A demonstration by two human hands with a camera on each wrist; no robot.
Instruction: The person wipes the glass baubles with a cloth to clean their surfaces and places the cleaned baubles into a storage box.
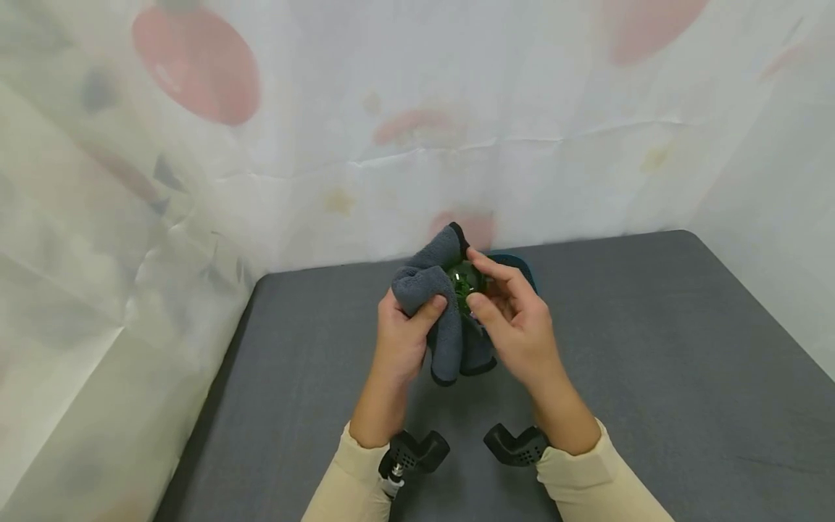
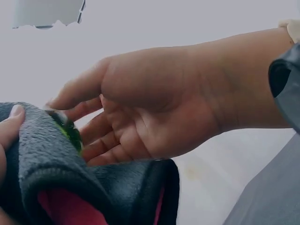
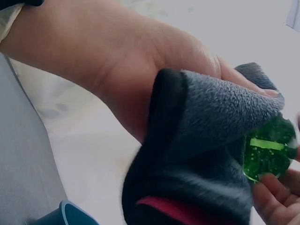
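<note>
Above the grey table point(image 1: 652, 348), my left hand point(image 1: 422, 310) grips a dark grey fleece cloth point(image 1: 430, 279) with a black hem and a red inner side point(image 2: 61, 208). The cloth is wrapped partly round a small glittery green object point(image 1: 464, 281), which peeks out at its edge point(image 3: 266, 152). My right hand point(image 1: 481, 284) pinches that green object between thumb and forefinger. In the left wrist view the right hand point(image 2: 140, 108) curls over the green object point(image 2: 70, 132). The right wrist view shows the left hand point(image 3: 117, 61) behind the cloth point(image 3: 201, 140).
A blue rounded item point(image 1: 524, 267) sits on the table just behind the hands, with its edge low in the right wrist view point(image 3: 65, 214). A white sheet with faded red shapes point(image 1: 417, 130) closes off the back and left. Wrist camera mounts point(image 1: 515, 444) sit on both forearms.
</note>
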